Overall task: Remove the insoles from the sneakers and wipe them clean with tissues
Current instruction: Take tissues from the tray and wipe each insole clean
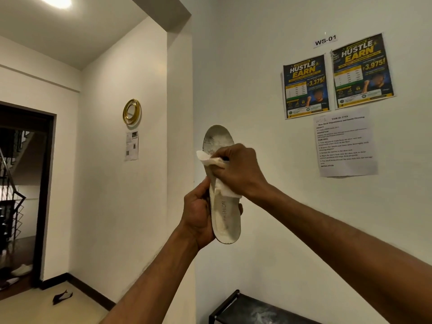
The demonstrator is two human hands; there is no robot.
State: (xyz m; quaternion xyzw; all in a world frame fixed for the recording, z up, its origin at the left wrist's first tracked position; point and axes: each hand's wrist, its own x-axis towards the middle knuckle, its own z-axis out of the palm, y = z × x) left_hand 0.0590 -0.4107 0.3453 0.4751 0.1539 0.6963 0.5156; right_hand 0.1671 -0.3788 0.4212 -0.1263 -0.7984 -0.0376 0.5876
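Upright, left hand (198, 212) grips insole (224, 206); right hand (238, 170) presses tissue (211, 161).

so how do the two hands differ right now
The left hand grips the insole at its heel end, low down, holding it upright. The right hand is higher, at the insole's middle, and pinches a tissue against it. Both work on the same insole.

Open air around the raised left hand (198, 216) and right hand (240, 169), wall (233, 66) behind them, posters (336, 76) taped on it at right, black rack (245, 307) low under the right forearm, open floor (35, 312) and doorway (21, 183) at left
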